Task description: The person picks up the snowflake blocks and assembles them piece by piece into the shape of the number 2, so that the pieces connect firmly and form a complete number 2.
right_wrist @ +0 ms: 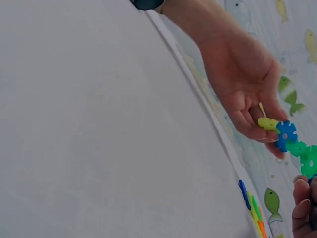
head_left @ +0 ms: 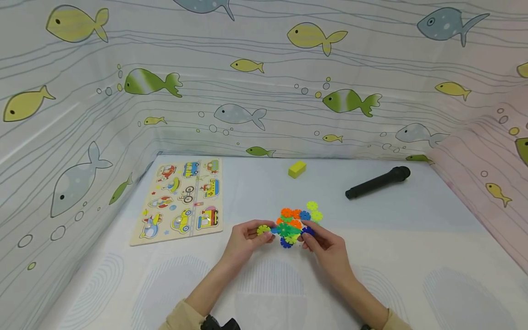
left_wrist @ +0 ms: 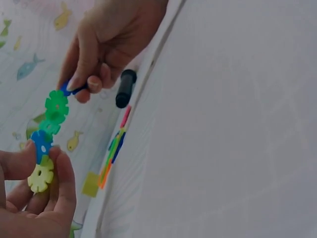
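Note:
A short chain of interlocking plastic snowflake discs (left_wrist: 57,105) stretches between the two hands, above the table. From the left it runs yellow, light blue, two greens, then dark blue. My left hand (head_left: 242,241) pinches it at the light blue disc (right_wrist: 286,136), with the yellow disc (left_wrist: 40,175) by its palm side. At the other end, the thumb and fingers of my right hand (head_left: 331,251) pinch the dark blue disc (head_left: 307,231), partly covered by them. Beyond the chain lies a cluster of loose discs (head_left: 287,212) in orange, blue, green and yellow, overlapped by it in the head view.
A wooden picture puzzle board (head_left: 185,196) with vehicle pieces lies at the left. At the back stands a yellow block (head_left: 297,169); a black microphone (head_left: 377,182) lies at the right. Fish-patterned cloth walls (head_left: 280,98) enclose the back and sides of the table.

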Available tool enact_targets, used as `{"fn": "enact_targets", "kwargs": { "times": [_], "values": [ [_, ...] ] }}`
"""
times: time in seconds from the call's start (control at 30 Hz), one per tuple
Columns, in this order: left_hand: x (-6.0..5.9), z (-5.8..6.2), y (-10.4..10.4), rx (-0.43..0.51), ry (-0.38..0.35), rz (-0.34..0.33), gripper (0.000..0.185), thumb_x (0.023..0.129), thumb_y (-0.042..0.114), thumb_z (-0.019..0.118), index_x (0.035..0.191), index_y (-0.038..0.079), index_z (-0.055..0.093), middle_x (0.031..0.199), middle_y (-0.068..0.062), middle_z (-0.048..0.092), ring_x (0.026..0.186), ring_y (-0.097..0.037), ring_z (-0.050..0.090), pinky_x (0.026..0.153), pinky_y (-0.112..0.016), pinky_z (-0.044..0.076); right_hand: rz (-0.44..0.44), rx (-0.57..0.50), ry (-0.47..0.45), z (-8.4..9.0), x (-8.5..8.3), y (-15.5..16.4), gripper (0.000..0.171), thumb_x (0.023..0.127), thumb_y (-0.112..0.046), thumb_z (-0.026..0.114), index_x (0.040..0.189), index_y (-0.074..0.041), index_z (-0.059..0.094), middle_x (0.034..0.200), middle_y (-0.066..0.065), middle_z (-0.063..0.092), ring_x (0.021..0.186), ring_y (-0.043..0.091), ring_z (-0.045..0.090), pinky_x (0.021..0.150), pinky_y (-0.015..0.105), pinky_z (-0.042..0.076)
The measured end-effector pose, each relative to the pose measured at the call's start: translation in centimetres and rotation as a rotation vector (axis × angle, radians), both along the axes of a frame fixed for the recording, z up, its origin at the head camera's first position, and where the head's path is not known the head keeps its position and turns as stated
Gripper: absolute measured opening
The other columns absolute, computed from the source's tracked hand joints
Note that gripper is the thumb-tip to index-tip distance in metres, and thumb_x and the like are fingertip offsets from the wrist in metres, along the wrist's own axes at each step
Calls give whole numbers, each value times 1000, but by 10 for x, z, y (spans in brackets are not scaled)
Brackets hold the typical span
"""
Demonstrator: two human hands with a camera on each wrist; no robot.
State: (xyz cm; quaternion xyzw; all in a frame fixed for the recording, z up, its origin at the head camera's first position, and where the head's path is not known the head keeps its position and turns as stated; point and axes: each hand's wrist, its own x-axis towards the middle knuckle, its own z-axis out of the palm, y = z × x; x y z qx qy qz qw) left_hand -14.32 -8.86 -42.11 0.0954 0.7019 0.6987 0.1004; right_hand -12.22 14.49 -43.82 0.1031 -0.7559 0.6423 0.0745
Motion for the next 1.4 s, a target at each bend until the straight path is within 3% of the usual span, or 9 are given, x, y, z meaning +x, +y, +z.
{"fn": "enact_targets", "kwargs": {
  "times": [0.27,0.53,0.7,0.87,1.1,1.23,1.4],
  "values": [
    [0,0,0,-7,-15,20,31,96,7,65,125,-2,65,120,-23,68,104,-39,69,90,-30,57,-26,36,-13,3,2,-2,28,93,-6,68,121,-3,62,95,12,73,77,26,69,71,26,60],
    [0,0,0,-13,-7,13,30,96,5,64,125,-3,65,123,-21,68,104,-40,69,89,-28,57,-13,36,51,-1,2,-1,32,93,-6,68,125,-2,67,94,11,73,75,18,67,70,25,60],
    [0,0,1,-39,-6,11,29,95,4,65,124,-2,67,121,-19,70,104,-38,70,89,-27,57,15,26,116,-3,0,-1,33,93,0,66,125,3,66,92,12,73,74,24,68,68,24,59],
    [1,1,1,-68,4,30,27,94,4,66,121,0,69,119,-19,71,102,-36,71,88,-27,58,52,51,189,-6,-1,0,32,93,2,65,125,5,65,92,11,73,74,19,68,68,25,60],
    [1,2,3,-101,45,55,27,92,2,69,119,7,73,120,-10,71,104,-25,71,85,-22,57,69,55,438,-8,-4,0,40,85,20,64,122,6,66,89,18,70,74,21,66,77,19,58],
    [3,4,5,-102,54,68,28,91,1,69,118,8,73,122,-9,70,104,-21,70,84,-21,57,63,13,452,-6,-3,0,42,82,25,63,119,6,66,86,22,67,74,20,65,76,20,58],
    [3,3,6,-105,59,78,27,92,1,68,118,7,73,121,-10,70,102,-22,70,84,-21,57,52,-15,468,-4,-3,-1,38,78,27,65,111,9,68,87,17,68,72,18,65,73,19,58]
  ]
}}
